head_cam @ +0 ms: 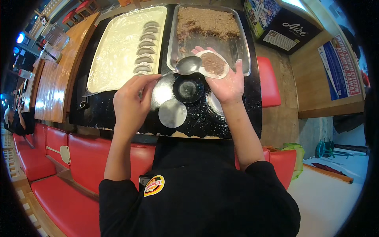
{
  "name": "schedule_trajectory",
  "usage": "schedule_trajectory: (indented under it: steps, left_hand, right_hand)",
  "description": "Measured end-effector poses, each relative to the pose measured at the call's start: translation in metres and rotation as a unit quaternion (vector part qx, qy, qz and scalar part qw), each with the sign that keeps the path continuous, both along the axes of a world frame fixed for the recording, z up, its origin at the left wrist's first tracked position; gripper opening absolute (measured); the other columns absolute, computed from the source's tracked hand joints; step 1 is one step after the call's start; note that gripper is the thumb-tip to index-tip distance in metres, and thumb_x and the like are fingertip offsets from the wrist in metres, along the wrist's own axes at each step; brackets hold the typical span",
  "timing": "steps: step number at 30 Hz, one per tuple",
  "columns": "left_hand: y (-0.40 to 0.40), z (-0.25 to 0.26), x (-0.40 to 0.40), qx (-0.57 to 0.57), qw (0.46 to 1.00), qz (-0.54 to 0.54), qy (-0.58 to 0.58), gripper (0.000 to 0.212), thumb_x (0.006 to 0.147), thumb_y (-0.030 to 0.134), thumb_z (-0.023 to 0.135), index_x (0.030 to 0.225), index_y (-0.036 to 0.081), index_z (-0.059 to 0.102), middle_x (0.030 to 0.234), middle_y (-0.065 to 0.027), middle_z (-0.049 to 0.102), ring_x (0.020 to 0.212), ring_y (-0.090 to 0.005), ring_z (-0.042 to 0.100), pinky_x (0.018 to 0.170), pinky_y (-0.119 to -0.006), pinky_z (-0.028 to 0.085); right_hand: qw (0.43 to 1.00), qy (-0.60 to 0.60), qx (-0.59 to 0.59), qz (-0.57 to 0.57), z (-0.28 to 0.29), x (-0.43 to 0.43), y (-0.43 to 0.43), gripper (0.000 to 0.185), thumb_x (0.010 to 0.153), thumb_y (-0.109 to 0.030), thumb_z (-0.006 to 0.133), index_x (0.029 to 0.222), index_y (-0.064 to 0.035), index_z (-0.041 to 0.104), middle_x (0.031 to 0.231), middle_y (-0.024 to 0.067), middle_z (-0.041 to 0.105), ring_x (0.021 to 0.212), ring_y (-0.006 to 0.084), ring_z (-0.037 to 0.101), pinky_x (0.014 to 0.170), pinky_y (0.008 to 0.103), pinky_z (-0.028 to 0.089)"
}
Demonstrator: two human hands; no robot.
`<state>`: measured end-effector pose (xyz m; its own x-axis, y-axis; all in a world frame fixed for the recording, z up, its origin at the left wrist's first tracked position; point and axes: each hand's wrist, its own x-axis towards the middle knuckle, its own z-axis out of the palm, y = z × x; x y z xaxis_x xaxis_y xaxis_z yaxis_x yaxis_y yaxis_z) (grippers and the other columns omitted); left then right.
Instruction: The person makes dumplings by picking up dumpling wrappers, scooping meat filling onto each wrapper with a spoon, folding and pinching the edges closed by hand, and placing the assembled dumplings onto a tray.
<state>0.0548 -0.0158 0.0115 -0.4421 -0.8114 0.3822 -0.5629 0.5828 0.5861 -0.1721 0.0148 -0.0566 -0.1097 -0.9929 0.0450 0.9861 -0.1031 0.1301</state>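
My left hand [133,99] pinches the handle of a metal spoon [188,65], its bowl at the left edge of a round dough wrapper [224,72]. That wrapper lies on the upturned palm of my right hand [229,86], with minced filling [212,62] spread on it. Beyond my right hand, a metal tray [248,56] holds a block of minced filling [207,22]. To the left, folded dumplings [145,49] line the right side of a cream tray [118,44]. A black bowl [188,89] and a single round wrapper [172,113] are between my forearms. My right wrist partly hides a pale round item [215,102].
White powder specks the black table [204,121]. A phone [83,96] lies at its left side. Red padded benches [86,157] run along the near side; a red stool [268,81] and a printed box [284,28] stand right. Another person [22,123] is far left.
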Motion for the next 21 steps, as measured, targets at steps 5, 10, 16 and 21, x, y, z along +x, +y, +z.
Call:
schedule_trajectory:
  steps: [5,10,16,21]
  left_hand:
    - [0.015,0.0,-0.005,0.091,0.994,-0.023,-0.051,0.017,0.087,0.004,0.062,0.102,0.005,0.07,0.089,-0.0127,0.069,0.078,-0.018,0.066,0.069,-0.028,0.05]
    - [0.006,-0.007,0.011,0.092,0.986,0.007,-0.138,0.014,0.087,0.013,0.064,0.098,0.01,0.071,0.087,-0.0137,0.069,0.076,-0.0258,0.067,0.064,-0.034,0.049]
    - [0.006,-0.017,0.012,0.063,0.967,-0.028,-0.244,0.016,0.088,0.026,0.063,0.088,0.011,0.07,0.074,-0.0126,0.066,0.069,-0.0326,0.064,0.06,-0.042,0.048]
    - [0.0,-0.002,0.012,0.064,0.952,-0.028,-0.298,0.019,0.088,0.028,0.063,0.086,0.011,0.07,0.071,-0.0147,0.065,0.068,-0.0352,0.063,0.06,-0.043,0.048]
  right_hand:
    - [0.999,0.03,0.021,-0.018,0.002,0.003,-0.001,0.085,0.095,-0.064,0.02,0.142,0.0076,0.021,0.149,0.0337,0.02,0.139,0.0478,0.02,0.116,0.0562,0.017]
    - [0.998,0.036,0.032,-0.04,-0.007,-0.014,-0.001,0.084,0.096,-0.063,0.021,0.14,0.0091,0.026,0.147,0.0343,0.023,0.138,0.0471,0.022,0.115,0.0547,0.02]
    - [0.995,0.077,0.048,-0.046,-0.007,-0.018,0.001,0.083,0.096,-0.062,0.023,0.138,0.0089,0.028,0.145,0.0345,0.026,0.137,0.0466,0.025,0.115,0.0554,0.021]
    - [0.997,0.066,0.014,-0.029,-0.011,-0.018,0.004,0.086,0.096,-0.06,0.022,0.147,0.0078,0.009,0.152,0.0336,0.005,0.143,0.0459,0.007,0.117,0.0585,0.009]
